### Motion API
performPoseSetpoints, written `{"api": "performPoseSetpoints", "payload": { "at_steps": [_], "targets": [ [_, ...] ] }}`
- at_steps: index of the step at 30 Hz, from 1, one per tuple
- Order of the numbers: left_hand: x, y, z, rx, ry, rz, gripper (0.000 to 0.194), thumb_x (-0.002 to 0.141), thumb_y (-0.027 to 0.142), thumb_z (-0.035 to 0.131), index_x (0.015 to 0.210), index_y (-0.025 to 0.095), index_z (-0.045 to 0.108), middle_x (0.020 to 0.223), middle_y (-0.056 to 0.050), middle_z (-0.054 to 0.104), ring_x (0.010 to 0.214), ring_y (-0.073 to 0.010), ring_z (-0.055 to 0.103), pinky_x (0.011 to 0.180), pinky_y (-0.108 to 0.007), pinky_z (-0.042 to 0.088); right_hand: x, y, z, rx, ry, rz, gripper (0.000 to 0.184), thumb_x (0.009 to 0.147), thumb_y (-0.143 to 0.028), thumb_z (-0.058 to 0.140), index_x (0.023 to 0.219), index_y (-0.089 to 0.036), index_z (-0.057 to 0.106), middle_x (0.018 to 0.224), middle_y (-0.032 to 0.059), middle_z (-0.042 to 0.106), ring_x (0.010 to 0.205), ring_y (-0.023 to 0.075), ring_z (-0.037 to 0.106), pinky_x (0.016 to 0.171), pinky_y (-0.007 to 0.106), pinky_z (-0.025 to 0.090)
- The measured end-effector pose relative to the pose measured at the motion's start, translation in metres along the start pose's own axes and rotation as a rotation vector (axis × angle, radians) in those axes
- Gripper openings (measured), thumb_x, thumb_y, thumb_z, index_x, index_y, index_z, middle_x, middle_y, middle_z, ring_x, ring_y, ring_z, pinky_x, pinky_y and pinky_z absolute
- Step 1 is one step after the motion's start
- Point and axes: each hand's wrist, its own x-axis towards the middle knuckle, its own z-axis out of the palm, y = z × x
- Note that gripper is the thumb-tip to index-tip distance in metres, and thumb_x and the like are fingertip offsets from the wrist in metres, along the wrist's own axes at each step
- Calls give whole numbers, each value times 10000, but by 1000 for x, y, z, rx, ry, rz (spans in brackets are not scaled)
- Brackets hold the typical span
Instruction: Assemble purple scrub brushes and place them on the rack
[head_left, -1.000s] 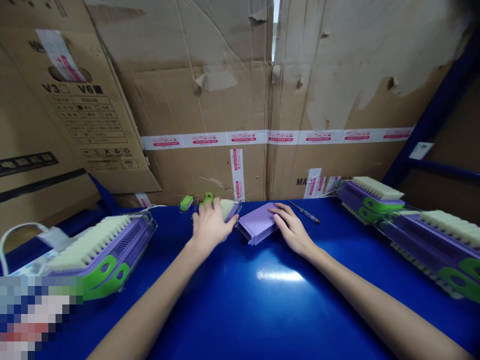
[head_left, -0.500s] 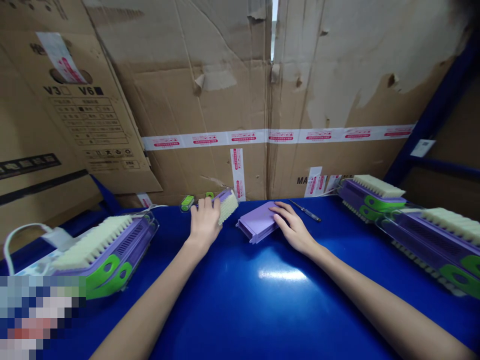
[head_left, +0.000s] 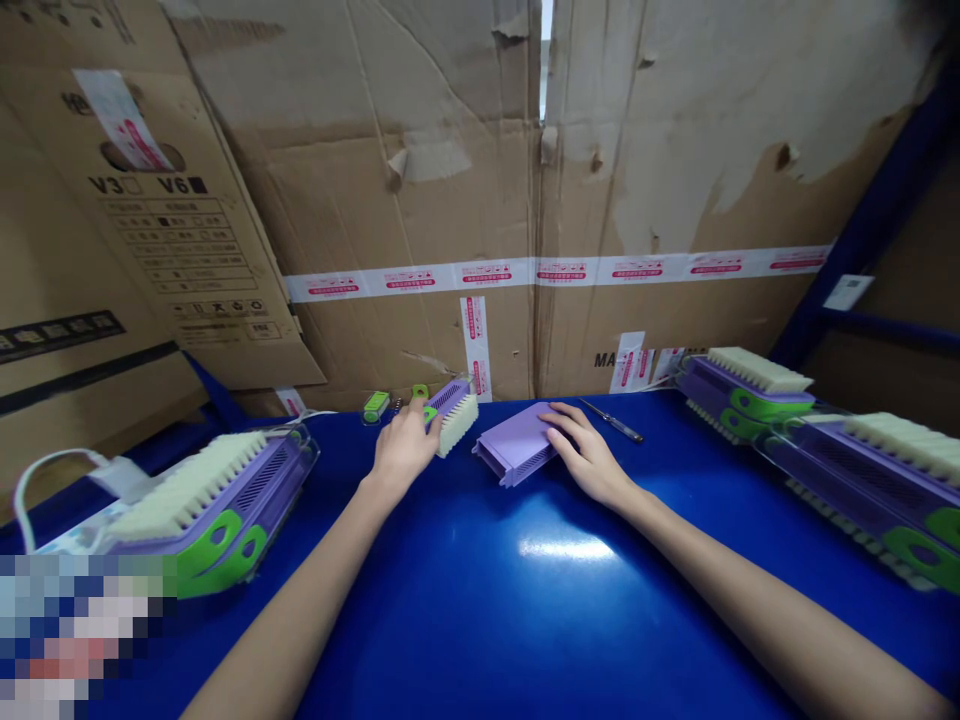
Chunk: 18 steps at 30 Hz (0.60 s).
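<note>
My left hand [head_left: 401,447] grips a small purple brush block with cream bristles [head_left: 454,409], tipped on its side at the back of the blue table [head_left: 525,600]. A green part shows at the fingers. My right hand [head_left: 587,455] lies flat with fingers spread on a purple plastic cover [head_left: 516,445] that rests on the table just right of the brush block.
Large taped cardboard boxes [head_left: 480,220] wall off the back. Assembled purple and green brushes lie at the left [head_left: 202,490] and at the right [head_left: 742,385], [head_left: 877,470]. A small screwdriver [head_left: 611,424] and a green piece [head_left: 374,405] lie near the boxes.
My left hand has turned the brush block from bristles-up onto its side and shifted it slightly back. The right hand stays on the purple cover.
</note>
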Motion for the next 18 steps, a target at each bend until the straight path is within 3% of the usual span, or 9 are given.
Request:
{"api": "performPoseSetpoints", "payload": {
  "at_steps": [3, 10, 18],
  "targets": [
    [3, -5, 1, -54, 32, 29, 426, 875, 351, 433, 1262, 173, 421, 1127, -122, 626, 999, -270, 606, 788, -342, 458, 0, -1, 0, 5, 2, -2, 366, 923, -426, 407, 1165, -232, 600, 1321, 92, 488, 1250, 240, 447, 1089, 424, 316],
    [-7, 4, 1, 150, 166, 302, 433, 845, 238, 455, 1272, 164, 442, 1135, -127, 590, 1071, -291, 509, 897, -398, 394, 0, -1, 0, 3, -5, -2, 359, 923, -415, 410, 1168, -229, 596, 1329, 97, 480, 1254, 242, 444, 1091, 431, 312],
    [-11, 9, 3, 159, 110, 494, 434, 838, 258, 481, 1261, 161, 469, 1114, -134, 558, 1037, -290, 481, 857, -397, 393, 0, 0, 0, 11, -8, 2, 359, 924, -415, 410, 1171, -231, 593, 1331, 95, 479, 1256, 238, 442, 1091, 426, 313]
  ]
}}
